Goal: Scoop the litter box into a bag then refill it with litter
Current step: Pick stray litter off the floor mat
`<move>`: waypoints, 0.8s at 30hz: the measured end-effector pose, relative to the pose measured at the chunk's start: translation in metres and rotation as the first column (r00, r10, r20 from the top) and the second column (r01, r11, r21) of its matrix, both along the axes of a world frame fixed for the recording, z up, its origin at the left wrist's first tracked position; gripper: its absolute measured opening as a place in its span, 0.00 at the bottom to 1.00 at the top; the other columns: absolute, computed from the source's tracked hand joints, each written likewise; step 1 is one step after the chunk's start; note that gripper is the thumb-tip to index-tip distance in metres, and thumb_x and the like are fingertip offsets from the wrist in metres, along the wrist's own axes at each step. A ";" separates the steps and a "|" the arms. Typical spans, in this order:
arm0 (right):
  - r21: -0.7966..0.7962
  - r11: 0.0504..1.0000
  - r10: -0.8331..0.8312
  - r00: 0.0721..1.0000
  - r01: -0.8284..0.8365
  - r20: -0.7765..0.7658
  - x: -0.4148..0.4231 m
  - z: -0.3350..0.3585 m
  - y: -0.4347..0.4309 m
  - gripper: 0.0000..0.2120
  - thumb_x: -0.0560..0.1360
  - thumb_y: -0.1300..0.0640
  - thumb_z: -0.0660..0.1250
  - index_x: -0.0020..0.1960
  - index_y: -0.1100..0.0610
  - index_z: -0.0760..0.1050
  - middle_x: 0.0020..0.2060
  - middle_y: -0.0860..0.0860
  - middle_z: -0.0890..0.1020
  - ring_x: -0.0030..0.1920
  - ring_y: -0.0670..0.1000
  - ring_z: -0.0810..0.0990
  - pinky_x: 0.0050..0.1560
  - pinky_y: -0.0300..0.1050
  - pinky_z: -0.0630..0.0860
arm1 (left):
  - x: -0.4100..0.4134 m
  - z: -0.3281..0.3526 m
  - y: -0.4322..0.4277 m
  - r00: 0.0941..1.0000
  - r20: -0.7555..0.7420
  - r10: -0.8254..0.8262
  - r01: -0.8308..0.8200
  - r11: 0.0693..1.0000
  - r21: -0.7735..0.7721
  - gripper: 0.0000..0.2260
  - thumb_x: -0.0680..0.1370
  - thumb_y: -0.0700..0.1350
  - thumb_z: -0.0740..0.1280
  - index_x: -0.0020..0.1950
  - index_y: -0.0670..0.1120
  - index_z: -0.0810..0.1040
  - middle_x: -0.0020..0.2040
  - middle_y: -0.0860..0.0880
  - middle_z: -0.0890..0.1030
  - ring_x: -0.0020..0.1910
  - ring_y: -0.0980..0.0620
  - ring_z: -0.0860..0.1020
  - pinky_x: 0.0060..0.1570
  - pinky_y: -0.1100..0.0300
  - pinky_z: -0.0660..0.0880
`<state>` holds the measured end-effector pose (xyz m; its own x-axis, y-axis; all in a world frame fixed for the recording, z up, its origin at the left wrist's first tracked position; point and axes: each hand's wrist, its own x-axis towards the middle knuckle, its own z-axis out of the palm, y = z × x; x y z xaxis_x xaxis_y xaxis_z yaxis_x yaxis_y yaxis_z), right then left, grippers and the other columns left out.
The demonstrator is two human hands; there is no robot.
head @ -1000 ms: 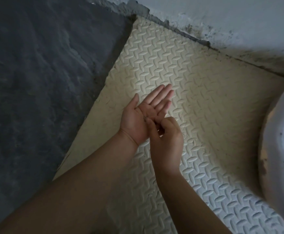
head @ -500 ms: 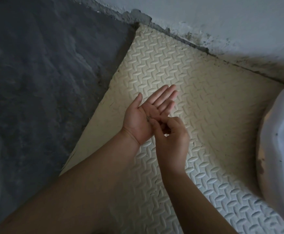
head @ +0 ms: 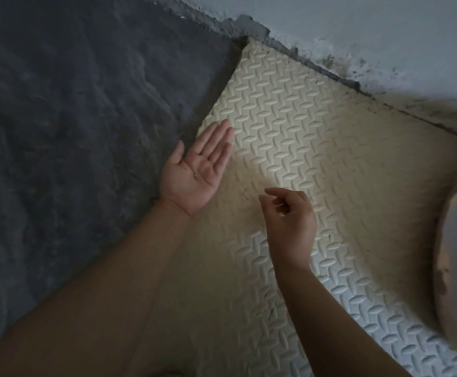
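My flat, open, palm-up left hand (head: 198, 168) at the cream embossed foam mat (head: 317, 137)'s left edge, my loosely curled, empty right hand (head: 290, 213) over its open middle.

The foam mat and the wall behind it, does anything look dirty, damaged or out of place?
Yes. Dark speckled staining runs along the wall base above the foam mat, and the plaster edge there is chipped. A few dark specks sit in the open left hand.

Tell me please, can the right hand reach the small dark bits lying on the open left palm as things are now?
Probably yes. The left hand lies open, palm up, with the dark bits uncovered on it. The right hand hovers beside it over the foam mat, and nothing stands between them.
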<state>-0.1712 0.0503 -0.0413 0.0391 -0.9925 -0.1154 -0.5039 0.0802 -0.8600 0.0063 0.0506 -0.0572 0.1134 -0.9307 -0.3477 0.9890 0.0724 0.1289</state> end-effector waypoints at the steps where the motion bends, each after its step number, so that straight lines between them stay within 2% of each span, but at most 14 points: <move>1: 0.002 1.000 0.016 0.999 -0.016 -0.030 0.004 -0.004 -0.003 0.06 0.71 0.54 0.73 0.48 0.49 0.82 0.40 0.44 0.77 0.41 0.43 0.77 0.43 0.36 0.76 | 0.007 -0.002 0.003 0.999 0.030 0.017 -0.017 1.000 0.015 0.29 0.81 0.55 0.46 0.71 0.34 0.63 0.71 0.36 0.68 0.72 0.42 0.64 0.70 0.50 0.63; 6: -0.038 0.995 0.090 0.985 -0.097 -0.148 0.024 -0.021 -0.015 0.09 0.70 0.52 0.73 0.49 0.49 0.83 0.39 0.43 0.76 0.42 0.45 0.77 0.44 0.40 0.76 | 0.017 -0.009 0.015 0.996 0.087 0.020 -0.020 1.000 -0.005 0.30 0.80 0.55 0.46 0.72 0.33 0.62 0.72 0.35 0.65 0.73 0.44 0.60 0.73 0.51 0.57; 11: -0.090 0.988 0.099 0.966 -0.124 -0.239 0.028 -0.029 -0.016 0.06 0.69 0.52 0.73 0.45 0.49 0.83 0.39 0.43 0.77 0.45 0.47 0.75 0.48 0.43 0.74 | 0.015 -0.016 0.013 0.997 0.074 0.005 -0.005 1.000 -0.008 0.31 0.81 0.57 0.45 0.72 0.34 0.60 0.73 0.39 0.64 0.73 0.46 0.60 0.71 0.51 0.60; 14: -0.106 0.985 0.101 0.957 -0.134 -0.272 0.029 -0.031 -0.016 0.05 0.70 0.52 0.72 0.45 0.50 0.83 0.39 0.44 0.78 0.45 0.47 0.74 0.48 0.41 0.73 | 0.014 -0.021 0.012 0.999 0.048 -0.013 0.013 1.000 -0.010 0.31 0.81 0.57 0.43 0.72 0.34 0.63 0.72 0.37 0.66 0.73 0.45 0.60 0.71 0.51 0.61; 17: -0.124 0.976 0.135 0.946 -0.178 -0.294 0.031 -0.031 -0.016 0.04 0.72 0.54 0.71 0.45 0.53 0.83 0.40 0.46 0.79 0.44 0.47 0.74 0.47 0.45 0.75 | 0.012 -0.021 0.009 0.999 0.040 -0.027 0.028 0.999 -0.017 0.32 0.81 0.58 0.43 0.71 0.34 0.64 0.72 0.38 0.66 0.73 0.45 0.60 0.72 0.51 0.61; 20: -0.125 0.980 0.129 0.969 -0.157 -0.210 0.036 -0.022 -0.016 0.04 0.72 0.55 0.71 0.45 0.55 0.82 0.39 0.46 0.78 0.43 0.48 0.75 0.46 0.49 0.76 | 0.008 -0.018 0.005 0.999 0.019 -0.028 0.029 0.999 -0.014 0.32 0.81 0.57 0.44 0.71 0.34 0.65 0.74 0.40 0.63 0.73 0.45 0.61 0.70 0.50 0.63; 24: -0.208 0.960 0.182 0.982 -0.189 -0.051 0.052 0.008 -0.004 0.04 0.72 0.56 0.72 0.46 0.53 0.82 0.37 0.45 0.76 0.38 0.47 0.75 0.40 0.43 0.75 | -0.004 -0.007 -0.003 0.997 -0.064 -0.052 0.051 0.998 -0.022 0.31 0.81 0.56 0.46 0.72 0.33 0.62 0.74 0.39 0.60 0.74 0.44 0.58 0.71 0.49 0.58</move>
<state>-0.1189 0.0467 -0.0335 0.2245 -0.9702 0.0915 -0.5198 -0.1987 -0.8309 0.0018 0.0473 -0.0643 0.0428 -0.9416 -0.3341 0.9977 0.0228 0.0635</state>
